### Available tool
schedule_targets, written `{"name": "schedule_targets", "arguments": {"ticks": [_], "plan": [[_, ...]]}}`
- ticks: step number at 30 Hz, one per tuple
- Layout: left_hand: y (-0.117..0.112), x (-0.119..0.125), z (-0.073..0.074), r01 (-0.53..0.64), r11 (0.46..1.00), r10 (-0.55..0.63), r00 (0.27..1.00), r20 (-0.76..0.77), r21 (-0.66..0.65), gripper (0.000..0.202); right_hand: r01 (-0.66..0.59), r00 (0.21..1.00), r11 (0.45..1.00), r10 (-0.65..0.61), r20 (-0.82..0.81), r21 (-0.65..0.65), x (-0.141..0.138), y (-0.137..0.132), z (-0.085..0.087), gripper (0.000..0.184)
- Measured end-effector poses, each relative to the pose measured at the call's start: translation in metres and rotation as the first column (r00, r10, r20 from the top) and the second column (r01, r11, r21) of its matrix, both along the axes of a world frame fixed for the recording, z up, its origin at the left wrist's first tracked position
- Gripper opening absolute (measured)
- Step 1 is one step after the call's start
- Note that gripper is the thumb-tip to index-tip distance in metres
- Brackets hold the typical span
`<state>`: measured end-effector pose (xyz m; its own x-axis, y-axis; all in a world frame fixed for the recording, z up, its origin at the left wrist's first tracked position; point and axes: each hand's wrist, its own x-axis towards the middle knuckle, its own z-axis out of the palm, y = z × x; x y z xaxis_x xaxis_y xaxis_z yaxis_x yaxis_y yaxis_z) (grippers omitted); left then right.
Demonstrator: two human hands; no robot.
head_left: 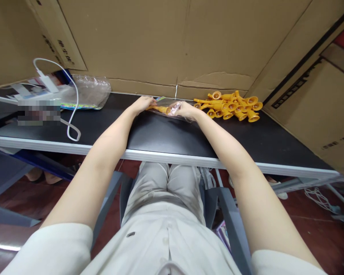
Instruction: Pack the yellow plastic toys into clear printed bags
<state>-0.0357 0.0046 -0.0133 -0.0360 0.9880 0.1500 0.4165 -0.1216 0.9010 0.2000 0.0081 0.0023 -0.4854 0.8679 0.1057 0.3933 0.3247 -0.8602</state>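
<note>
My left hand (143, 103) and my right hand (185, 109) rest side by side on a clear plastic bag (172, 102) lying at the back of the black table (166, 133). An orange toy trumpet (161, 109) lies inside the bag between the two hands. Both hands have their fingers curled onto the bag, the left at its left end, the right over its right part. A pile of several loose orange toy trumpets (232, 105) lies just to the right of my right hand.
Cardboard walls (166, 42) close in the table's back and right side. At the back left lie a heap of clear plastic bags (88, 91) and a white charger with its cable (70, 107). Below the table edge are my lap and a grey chair.
</note>
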Motion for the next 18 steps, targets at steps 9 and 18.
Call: {"name": "schedule_targets", "arguments": {"ticks": [9, 18], "plan": [[-0.009, 0.004, 0.005, -0.016, 1.0, 0.016, 0.999, -0.049, 0.0, 0.032, -0.03, 0.985, 0.991, 0.006, -0.175, -0.131, 0.004, -0.006, -0.01, 0.032], [-0.009, -0.005, 0.011, -0.168, 0.983, 0.182, 0.828, -0.531, 0.076, 0.045, 0.154, 0.987, 0.987, -0.152, -0.044, 0.042, 0.012, 0.003, -0.005, 0.011]]}}
